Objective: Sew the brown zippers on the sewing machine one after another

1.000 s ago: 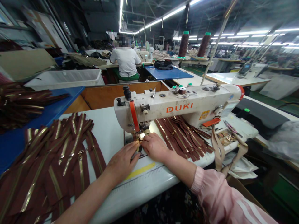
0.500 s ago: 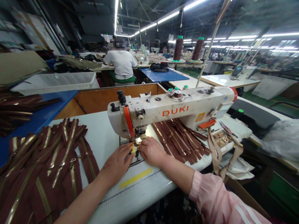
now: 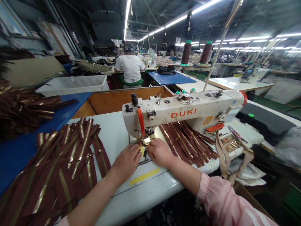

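Head view: left hand (image 3: 126, 162), right hand (image 3: 160, 153), one zipper (image 3: 142, 151) between them

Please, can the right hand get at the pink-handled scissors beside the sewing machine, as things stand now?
Probably yes, with a stretch. The right hand can pass over the low pile of brown zippers to the pink-handled scissors; only the soft beige strap lies near that path.

- 1 left hand (image 3: 127, 162)
- 1 right hand (image 3: 160, 153)
- 1 white sewing machine (image 3: 183, 110)
- 2 big spools of brown thread (image 3: 186, 52)
- 3 piles of brown zippers (image 3: 66, 166)
- 1 white plastic bin (image 3: 72, 85)
- 1 other person (image 3: 129, 67)
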`<state>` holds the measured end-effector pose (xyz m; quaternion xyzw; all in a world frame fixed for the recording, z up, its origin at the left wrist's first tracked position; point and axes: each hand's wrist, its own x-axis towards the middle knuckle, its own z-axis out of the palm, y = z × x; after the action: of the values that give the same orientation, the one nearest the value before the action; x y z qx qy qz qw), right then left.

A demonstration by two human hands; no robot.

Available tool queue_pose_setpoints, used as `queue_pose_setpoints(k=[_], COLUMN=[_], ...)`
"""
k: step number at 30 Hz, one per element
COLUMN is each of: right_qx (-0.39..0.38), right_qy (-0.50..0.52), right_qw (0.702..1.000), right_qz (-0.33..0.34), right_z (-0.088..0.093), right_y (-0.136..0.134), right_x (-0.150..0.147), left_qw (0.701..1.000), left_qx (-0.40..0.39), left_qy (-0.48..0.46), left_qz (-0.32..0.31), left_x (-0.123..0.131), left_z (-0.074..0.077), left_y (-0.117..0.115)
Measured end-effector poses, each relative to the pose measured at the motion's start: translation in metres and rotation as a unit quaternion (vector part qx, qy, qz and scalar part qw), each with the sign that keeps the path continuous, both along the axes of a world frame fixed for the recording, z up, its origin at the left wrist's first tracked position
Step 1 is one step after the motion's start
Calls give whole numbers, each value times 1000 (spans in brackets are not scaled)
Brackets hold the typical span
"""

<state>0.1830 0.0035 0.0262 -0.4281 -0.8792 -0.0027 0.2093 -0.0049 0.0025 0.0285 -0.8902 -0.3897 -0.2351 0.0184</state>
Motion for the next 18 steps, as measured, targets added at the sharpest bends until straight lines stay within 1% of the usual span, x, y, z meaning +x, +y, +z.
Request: queue_pose_setpoints(k=[5,7,8,10,13,15,18], right_qx=[12,17,20,24,26,20,-12], right_qy=[-13,-24,-30,-38,-26,-2,57], right_qw=[1000,999,999,998,998,999,997], right_qz=[14,31,40,50,50,51,44], right_z=[1,6,11,20,30,29,14], right_y=[-2,-3,-4,-9,-22,-37,-65], right_x=[-4,-7,-8,-10,-11,-10,-5], left_qw=[1000,999,998,997,999,997,985], left_qx=[-25,-42,-49,-51,-35,-58,-122], left_qy=[-17,-32,-39,-50,-33,27,115], left_qz=[9,5,4,5,23,41,49], left_x=[-18,-23,-25,-27,-28,-26,-21], left_z=[9,12,13,15,18,24,36], left_y=[-57,-72,-75,-70,-46,-28,-8])
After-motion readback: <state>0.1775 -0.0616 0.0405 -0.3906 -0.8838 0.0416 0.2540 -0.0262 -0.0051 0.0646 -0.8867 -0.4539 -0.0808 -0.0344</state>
